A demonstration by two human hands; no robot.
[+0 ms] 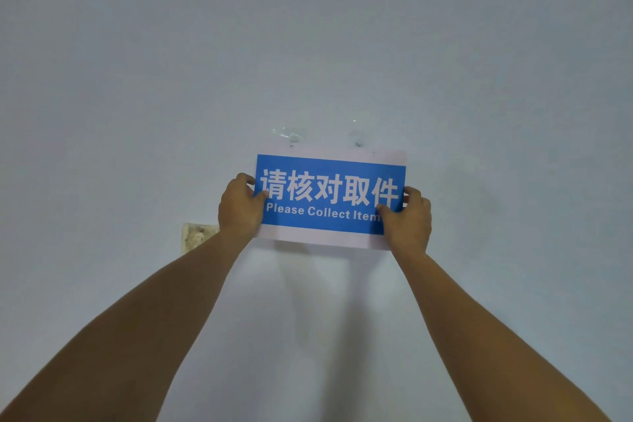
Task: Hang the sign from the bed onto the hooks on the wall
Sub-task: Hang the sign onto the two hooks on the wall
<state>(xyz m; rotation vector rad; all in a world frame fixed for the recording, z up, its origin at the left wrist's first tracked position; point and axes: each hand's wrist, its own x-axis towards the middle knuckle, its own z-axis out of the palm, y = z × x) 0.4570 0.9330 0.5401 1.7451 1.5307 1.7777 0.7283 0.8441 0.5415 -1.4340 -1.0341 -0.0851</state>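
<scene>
Already raised to the wall [479,79], the blue sign [330,199] sits just under two clear hooks [291,136], its ends pinched by left hand [239,205] and right hand [409,219]; hooking seemingly remains.

You've got a matt, card-like sign [330,197] w/ smooth blue print; hooks [291,136] look clear glossy plastic; wall [137,79] matt paint.

One sign [330,197], two hooks [294,137] [358,142], two hands [239,207] [407,219], one wall patch [196,237].
</scene>
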